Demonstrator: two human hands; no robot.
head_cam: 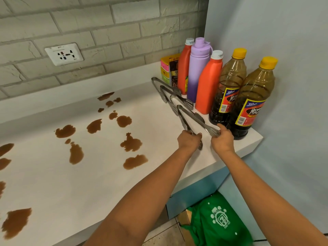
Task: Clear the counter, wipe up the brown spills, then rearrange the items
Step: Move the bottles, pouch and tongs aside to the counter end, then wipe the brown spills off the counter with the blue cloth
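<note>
Both hands sit at the white counter's (pixel 110 174) right end. Left hand (pixel 189 141) grips one arm of the nearest steel tongs (pixel 190 118); right hand (pixel 221 139) pinches the other arm's tip. Two more steel tongs (pixel 168 91) lie just beyond at 11 o'clock, near the bottles. Brown spills (pixel 131 143) spread from 9 o'clock leftward (nearest puddle close to left wrist). Two dark-liquid yellow-capped bottles (pixel 248 107) stand at 1 o'clock, near the counter's right edge. Open white surface at 7 o'clock.

Bright even light, soft shadows, wide-angle edge bending.
</note>
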